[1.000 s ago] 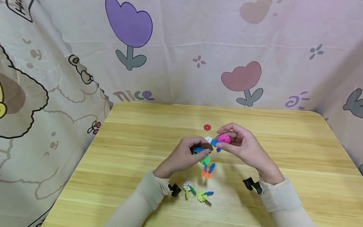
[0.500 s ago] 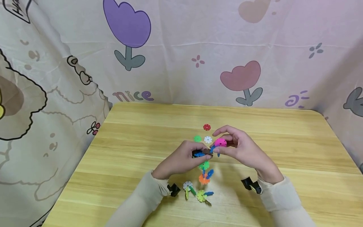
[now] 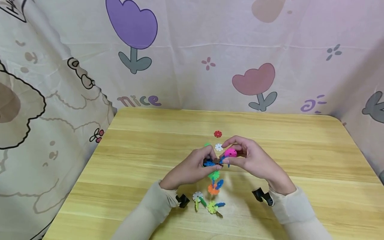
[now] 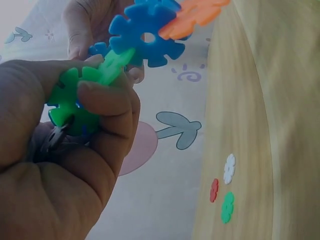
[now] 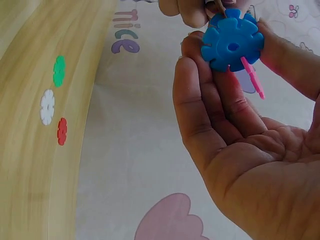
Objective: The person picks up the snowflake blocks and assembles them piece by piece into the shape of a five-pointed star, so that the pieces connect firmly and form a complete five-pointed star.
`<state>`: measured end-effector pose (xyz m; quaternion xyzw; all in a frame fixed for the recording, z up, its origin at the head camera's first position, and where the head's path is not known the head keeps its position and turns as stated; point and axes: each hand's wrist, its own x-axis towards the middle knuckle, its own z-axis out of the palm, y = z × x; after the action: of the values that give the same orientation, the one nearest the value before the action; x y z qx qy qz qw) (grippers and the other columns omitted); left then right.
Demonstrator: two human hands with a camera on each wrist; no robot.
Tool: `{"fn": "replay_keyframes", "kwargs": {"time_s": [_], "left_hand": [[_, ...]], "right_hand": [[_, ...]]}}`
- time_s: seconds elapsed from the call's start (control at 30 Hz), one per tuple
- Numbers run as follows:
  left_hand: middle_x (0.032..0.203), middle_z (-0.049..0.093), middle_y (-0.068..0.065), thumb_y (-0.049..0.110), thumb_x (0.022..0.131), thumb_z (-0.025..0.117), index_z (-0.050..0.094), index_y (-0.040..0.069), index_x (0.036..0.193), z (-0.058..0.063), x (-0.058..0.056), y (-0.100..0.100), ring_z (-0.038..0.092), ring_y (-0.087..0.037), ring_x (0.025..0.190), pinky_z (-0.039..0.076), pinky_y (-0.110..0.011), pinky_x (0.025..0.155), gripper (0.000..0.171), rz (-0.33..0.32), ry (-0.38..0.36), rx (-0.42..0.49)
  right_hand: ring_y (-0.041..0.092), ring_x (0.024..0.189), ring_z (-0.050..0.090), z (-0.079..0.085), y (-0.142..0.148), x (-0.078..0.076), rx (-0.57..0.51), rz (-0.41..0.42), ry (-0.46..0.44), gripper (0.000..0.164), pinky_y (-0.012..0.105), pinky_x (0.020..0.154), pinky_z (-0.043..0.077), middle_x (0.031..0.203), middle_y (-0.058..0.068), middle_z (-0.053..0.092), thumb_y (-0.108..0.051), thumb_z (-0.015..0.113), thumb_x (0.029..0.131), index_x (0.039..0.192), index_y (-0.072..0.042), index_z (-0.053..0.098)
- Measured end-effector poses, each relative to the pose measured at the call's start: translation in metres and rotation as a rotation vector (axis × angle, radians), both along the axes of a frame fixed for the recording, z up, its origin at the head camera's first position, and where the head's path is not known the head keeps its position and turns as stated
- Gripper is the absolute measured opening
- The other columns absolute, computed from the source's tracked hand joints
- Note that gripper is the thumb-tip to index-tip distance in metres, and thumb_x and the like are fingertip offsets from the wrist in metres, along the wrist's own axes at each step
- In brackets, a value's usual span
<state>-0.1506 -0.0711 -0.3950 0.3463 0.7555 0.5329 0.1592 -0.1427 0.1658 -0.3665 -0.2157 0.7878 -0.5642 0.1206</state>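
In the head view my left hand point(image 3: 192, 166) grips a linked chain of snowflake discs. A brown disc point(image 3: 216, 161) shows between its thumb and fingers; a green disc point(image 3: 214, 175) and an orange disc point(image 3: 213, 189) with blue ones hang below. My right hand point(image 3: 253, 161) pinches a blue disc point(image 5: 232, 42) with a pink disc point(image 3: 231, 152) slotted into it. Both hands meet in mid-air, the blue disc right at the brown one's edge. From the left wrist, the green disc point(image 4: 75, 102) sits under curled fingers, and a larger-looking blue disc point(image 4: 147, 37) carries the orange one.
On the wooden table point(image 3: 135, 150), a red disc point(image 3: 218, 134), a white disc point(image 3: 218, 147) and a loose green disc point(image 5: 59, 71) lie beyond the hands. Nearer the person are a small white-centred cluster point(image 3: 197, 196) and a yellow-centred cluster point(image 3: 212, 207). A printed cloth point(image 3: 186, 66) hangs behind.
My right hand has brought the pink and blue discs left and slightly down, against the brown disc. The chain in my left hand has dipped a little. The loose discs have stayed put.
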Motion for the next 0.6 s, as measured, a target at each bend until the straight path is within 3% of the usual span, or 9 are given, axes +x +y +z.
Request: {"fn": "replay_keyframes", "kwargs": {"time_s": [0.27, 0.43, 0.6], "left_hand": [[0.095, 0.067, -0.001, 0.009, 0.1, 0.07, 0.056, 0.008, 0.102, -0.0008, 0.0012, 0.001, 0.057, -0.013, 0.078, 0.046, -0.023, 0.066, 0.014, 0.036, 0.024, 0.043], [0.094, 0.067, -0.002, 0.01, 0.099, 0.071, 0.056, 0.008, 0.108, 0.0004, 0.0026, 0.0029, 0.06, -0.014, 0.079, 0.049, -0.024, 0.068, 0.018, 0.099, -0.007, 0.093], [0.097, 0.068, -0.004, 0.008, 0.098, 0.071, 0.057, 0.006, 0.108, -0.0011, 0.0011, 0.0034, 0.062, -0.016, 0.082, 0.053, -0.026, 0.07, 0.017, 0.153, 0.003, 0.148]], "right_hand": [[0.026, 0.086, 0.071, 0.0011, 0.0038, -0.0003, -0.047, 0.006, -0.007, 0.039, 0.031, 0.073, 0.06, 0.098, 0.01, 0.074, -0.006, 0.077, 0.094, 0.129, -0.005, 0.061], [0.028, 0.099, 0.072, 0.0026, 0.0043, 0.0009, -0.102, 0.015, -0.011, 0.035, 0.033, 0.087, 0.06, 0.108, 0.012, 0.074, -0.009, 0.072, 0.098, 0.131, -0.006, 0.06], [0.026, 0.104, 0.071, -0.0008, 0.0048, -0.0002, -0.111, -0.001, 0.042, 0.027, 0.034, 0.095, 0.058, 0.114, 0.015, 0.072, -0.011, 0.06, 0.106, 0.131, 0.001, 0.058]]}}
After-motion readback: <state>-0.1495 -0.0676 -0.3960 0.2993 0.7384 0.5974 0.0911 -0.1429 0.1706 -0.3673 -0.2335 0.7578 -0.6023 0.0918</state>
